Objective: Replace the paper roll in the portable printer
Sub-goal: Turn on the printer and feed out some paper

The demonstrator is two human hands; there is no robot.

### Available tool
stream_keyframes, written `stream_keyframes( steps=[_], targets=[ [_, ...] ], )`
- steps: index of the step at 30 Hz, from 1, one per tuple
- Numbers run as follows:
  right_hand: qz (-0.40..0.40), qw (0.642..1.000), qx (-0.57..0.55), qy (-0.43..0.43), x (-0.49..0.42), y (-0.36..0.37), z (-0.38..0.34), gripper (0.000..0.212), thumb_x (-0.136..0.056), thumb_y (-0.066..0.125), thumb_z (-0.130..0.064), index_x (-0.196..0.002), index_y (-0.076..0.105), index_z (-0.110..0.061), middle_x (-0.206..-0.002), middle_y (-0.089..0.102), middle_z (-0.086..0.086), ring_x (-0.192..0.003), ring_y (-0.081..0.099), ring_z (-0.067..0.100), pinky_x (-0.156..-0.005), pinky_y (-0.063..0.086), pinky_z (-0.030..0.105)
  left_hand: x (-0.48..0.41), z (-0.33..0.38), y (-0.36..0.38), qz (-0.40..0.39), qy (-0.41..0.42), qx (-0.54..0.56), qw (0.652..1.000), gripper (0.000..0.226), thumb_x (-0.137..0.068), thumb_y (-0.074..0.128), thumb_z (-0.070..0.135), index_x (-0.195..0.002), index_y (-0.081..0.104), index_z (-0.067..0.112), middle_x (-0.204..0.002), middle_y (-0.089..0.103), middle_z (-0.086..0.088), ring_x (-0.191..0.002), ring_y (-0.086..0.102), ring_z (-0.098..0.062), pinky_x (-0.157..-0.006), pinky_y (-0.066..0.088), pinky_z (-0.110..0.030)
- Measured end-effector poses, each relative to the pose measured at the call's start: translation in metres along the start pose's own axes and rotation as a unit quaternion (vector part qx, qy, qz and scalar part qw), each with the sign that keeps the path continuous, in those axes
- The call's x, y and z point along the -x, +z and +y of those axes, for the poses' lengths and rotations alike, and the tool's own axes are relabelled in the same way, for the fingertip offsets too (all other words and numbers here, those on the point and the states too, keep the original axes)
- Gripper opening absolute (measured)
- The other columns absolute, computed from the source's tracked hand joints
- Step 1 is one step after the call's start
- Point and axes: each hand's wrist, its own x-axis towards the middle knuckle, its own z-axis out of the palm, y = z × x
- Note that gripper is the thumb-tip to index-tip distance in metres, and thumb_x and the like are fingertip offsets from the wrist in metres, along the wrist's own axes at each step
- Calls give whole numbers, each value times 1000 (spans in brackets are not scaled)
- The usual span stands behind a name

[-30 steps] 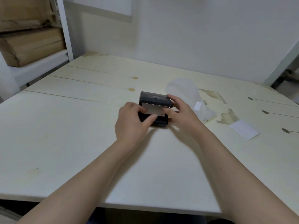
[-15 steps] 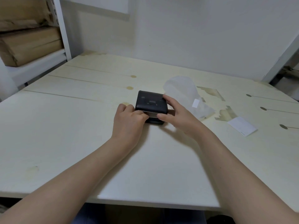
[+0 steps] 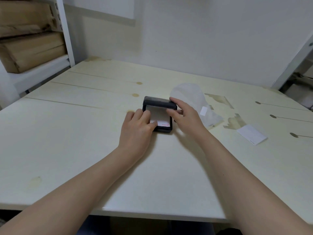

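Head view: the black printer (image 3: 165, 129) sat in the middle of the worktop (image 3: 84, 133), its lid (image 3: 158, 101) raised and a paper strip (image 3: 159, 114) lying over its body. The left grip (image 3: 137, 131) pinched the strip's near edge; the right grip (image 3: 188, 117) pinched the lid's right end.

A storeroom or back workroom, by the look of it: a white metal shelving rack (image 3: 65, 31) at upper left holds brown cardboard boxes (image 3: 32, 50), beside a stained pale wooden worktop (image 3: 84, 133) against a bare white wall (image 3: 203, 39).
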Motion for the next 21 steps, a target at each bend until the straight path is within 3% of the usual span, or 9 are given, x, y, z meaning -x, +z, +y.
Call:
stream_keyframes(
  steps=[2, 4, 6, 8, 11, 14, 16, 21],
  targets=[
    [19, 1000, -11, 3, -7, 1, -6, 45, -95, 60, -33, -139, 53, -30, -136, 58, -5, -110, 61, 13, -101, 50, 40, 0, 0, 4, -21, 18, 7, 1000, 16, -74, 62, -2, -79, 71, 10, -90, 68, -11, -92, 58, -29, -75, 33, -34],
    [28, 999, -31, 2, -10, 3, -9, 41, -96, 58, -32, -137, 54, -28, -128, 58, -11, -101, 63, 13, -99, 52, 42, 1, 0, 7, -60, 30, 31, 997, 28, -79, 49, -3, -96, 70, 0, -106, 73, -16, -104, 68, -34, -86, 36, -34],
    [36, 999, -39, 1, -12, 5, -11, 39, -97, 57, -31, -136, 55, -27, -123, 58, -13, -98, 64, 17, -97, 53, 44, -2, -1, 6, -96, 30, 48, 994, 35, -81, 45, 1, -108, 66, -7, -100, 73, -18, -97, 70, -35, -88, 37, -34],
    [41, 998, -43, 2, -13, 6, -11, 37, -98, 56, -30, -135, 55, -27, -121, 58, -12, -98, 64, 17, -97, 53, 44, -8, -4, 5, -121, 41, 48, 991, 26, -80, 58, 6, -103, 67, -3, -91, 73, -14, -83, 70, -34, -85, 37, -34],
    [46, 998, -41, 3, -14, 7, -11, 36, -98, 55, -30, -134, 55, -27, -119, 57, -13, -96, 63, 15, -97, 53, 44, -15, -4, 5, -135, 55, 51, 988, 23, -69, 81, 7, -90, 71, 6, -93, 76, -8, -80, 71, -29, -83, 37, -33],
    [45, 998, -44, 7, -13, 6, -12, 36, -98, 55, -30, -133, 56, -27, -117, 57, -13, -100, 64, 17, -97, 53, 44, -13, -3, 4, -137, 60, 65, 987, 13, -76, 76, 4, -77, 66, 12, -82, 72, -1, -76, 68, -26, -74, 47, -35],
    [41, 998, -47, 3, -11, 5, -10, 35, -98, 56, -30, -133, 56, -28, -121, 59, -12, -103, 65, 17, -97, 53, 43, -12, -3, 3, -134, 57, 60, 988, 18, -78, 70, 1, -70, 61, 14, -71, 66, 0, -69, 66, -25, -68, 50, -35],
    [6, 999, -40, -21, -3, 0, -3, 36, -96, 59, -27, -131, 60, -34, -129, 64, -2, -112, 63, 11, -99, 49, 28, -6, -1, -2, -102, 77, 40, 991, 20, -69, 60, -4, -69, 66, 15, -69, 70, 0, -68, 69, -24, -71, 37, -32]
  ],
)
